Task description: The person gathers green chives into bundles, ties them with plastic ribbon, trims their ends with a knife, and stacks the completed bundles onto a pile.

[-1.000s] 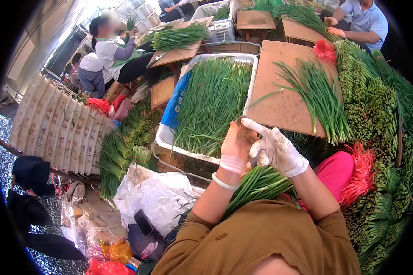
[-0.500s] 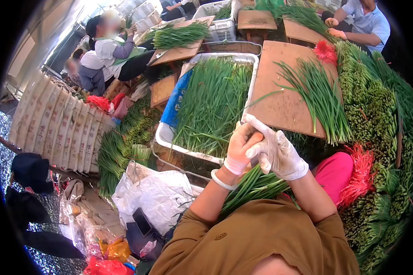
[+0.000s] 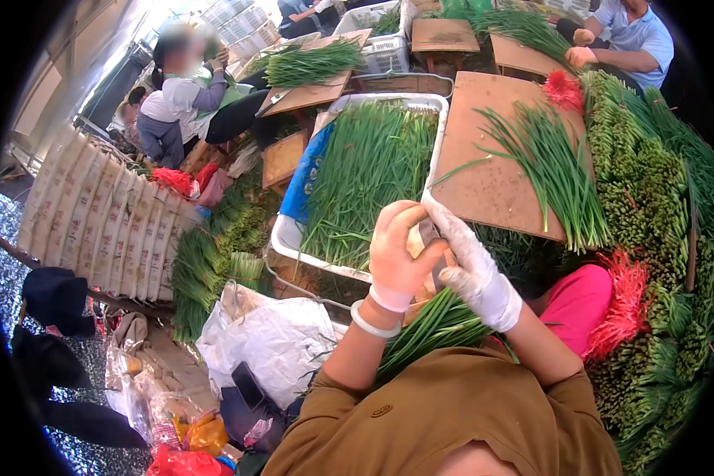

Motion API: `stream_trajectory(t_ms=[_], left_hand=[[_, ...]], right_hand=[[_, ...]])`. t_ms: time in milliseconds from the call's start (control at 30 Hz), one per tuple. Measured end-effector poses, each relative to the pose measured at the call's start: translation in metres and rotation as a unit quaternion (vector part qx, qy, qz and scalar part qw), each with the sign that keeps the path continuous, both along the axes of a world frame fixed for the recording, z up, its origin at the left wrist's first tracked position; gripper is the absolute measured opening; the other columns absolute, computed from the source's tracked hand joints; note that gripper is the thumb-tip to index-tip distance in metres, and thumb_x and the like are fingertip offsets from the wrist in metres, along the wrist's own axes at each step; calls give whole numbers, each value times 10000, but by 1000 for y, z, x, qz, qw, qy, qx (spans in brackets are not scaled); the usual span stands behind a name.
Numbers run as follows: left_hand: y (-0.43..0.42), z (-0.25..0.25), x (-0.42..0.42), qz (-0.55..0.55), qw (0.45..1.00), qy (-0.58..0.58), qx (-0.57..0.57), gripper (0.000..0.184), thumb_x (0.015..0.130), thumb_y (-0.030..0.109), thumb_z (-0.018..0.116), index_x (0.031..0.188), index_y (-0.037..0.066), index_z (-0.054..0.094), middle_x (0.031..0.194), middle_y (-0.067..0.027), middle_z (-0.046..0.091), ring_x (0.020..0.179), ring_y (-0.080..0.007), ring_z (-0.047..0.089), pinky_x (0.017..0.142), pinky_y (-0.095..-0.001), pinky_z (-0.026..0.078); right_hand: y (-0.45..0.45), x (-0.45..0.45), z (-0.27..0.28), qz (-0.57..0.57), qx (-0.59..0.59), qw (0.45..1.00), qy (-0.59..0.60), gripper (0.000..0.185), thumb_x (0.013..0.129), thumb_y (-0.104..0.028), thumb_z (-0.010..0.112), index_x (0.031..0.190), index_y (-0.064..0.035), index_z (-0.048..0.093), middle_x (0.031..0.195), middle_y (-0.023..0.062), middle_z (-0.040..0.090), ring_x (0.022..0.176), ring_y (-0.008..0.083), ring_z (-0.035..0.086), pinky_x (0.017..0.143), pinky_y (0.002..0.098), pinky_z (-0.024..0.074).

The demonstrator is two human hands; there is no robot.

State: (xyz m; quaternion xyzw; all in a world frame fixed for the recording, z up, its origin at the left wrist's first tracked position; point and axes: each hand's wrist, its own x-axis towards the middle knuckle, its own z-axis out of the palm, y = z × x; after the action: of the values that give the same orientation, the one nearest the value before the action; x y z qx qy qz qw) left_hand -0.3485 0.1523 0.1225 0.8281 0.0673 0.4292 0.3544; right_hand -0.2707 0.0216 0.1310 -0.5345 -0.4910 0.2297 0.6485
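My left hand [image 3: 401,250], in a thin pale glove with a white bracelet below it, is raised over my lap. Its index finger and thumb curl toward each other at the fingertips of my right hand. A thin greyish, see-through piece [image 3: 430,238] shows between the hands; I cannot make out what it is. My right hand [image 3: 476,274], in a whitish glove, has its fingers stretched out and its thumb apart. Beneath both hands, a bunch of green chives [image 3: 436,329] lies across my lap.
Ahead stands a white crate [image 3: 282,236] of chives. Loose chives [image 3: 559,170] lie on a wooden board [image 3: 472,151]. Stacked bundles [image 3: 642,198] line the right, beside red ties [image 3: 623,305]. A white sack [image 3: 274,341] and phone [image 3: 247,385] are left. Co-workers sit beyond.
My left hand has risen and shifted slightly left, opening a gap between the palms. The greyish piece now shows there. My right fingers have tilted, with the thumb more apart.
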Motion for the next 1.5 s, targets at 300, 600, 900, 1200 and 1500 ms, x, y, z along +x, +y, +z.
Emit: stream_trajectory(t_ms=[300, 600, 900, 1200, 1500], left_hand=[[-25, -16, 1, -21, 993, -69, -93, 274, 718, -66, 650, 985, -16, 619, 993, -126, 602, 854, -242, 609, 752, -314, 498], [-23, -25, -3, -117, 960, 17, -253, 148, 754, -64, 594, 890, -9, 571, 886, -87, 580, 763, -173, 564, 673, -281, 456], [-5, -14, -8, -218, 975, 46, -23, 226, 646, -18, 642, 848, 28, 552, 809, -111, 580, 726, -288, 576, 680, -341, 474], [-36, -27, -27, -192, 972, 107, -86, 180, 734, 9, 651, 906, 4, 598, 860, -132, 598, 793, -307, 604, 720, -359, 489], [-2, -65, -12, -228, 802, -78, -546, 526, 858, 236, 612, 1302, 17, 436, 1217, -161, 541, 1092, -273, 536, 940, -414, 448]], right_hand=[[17, -11, -9, -77, 68, 993, -53, 891, 871, -547, 534, 1458, 32, 198, 1518, 194, 207, 1414, 318, 188, 1147, 395, 137], [18, -17, -27, -76, 74, 993, 57, 933, 840, -551, 589, 1451, 37, 200, 1500, 184, 249, 1393, 290, 241, 1134, 397, 187], [11, -18, -24, -60, 69, 995, 47, 850, 871, -511, 572, 1439, 33, 248, 1494, 167, 275, 1386, 279, 261, 1136, 389, 190], [6, -9, -29, 26, -25, 986, 165, 663, 944, -460, 458, 1343, 68, 413, 1332, 147, 502, 1218, 230, 485, 1041, 352, 355], [-8, 13, -29, 145, 55, 843, 515, 857, 894, -618, 445, 1426, 30, 266, 843, 88, 663, 631, 124, 611, 555, 205, 477]])
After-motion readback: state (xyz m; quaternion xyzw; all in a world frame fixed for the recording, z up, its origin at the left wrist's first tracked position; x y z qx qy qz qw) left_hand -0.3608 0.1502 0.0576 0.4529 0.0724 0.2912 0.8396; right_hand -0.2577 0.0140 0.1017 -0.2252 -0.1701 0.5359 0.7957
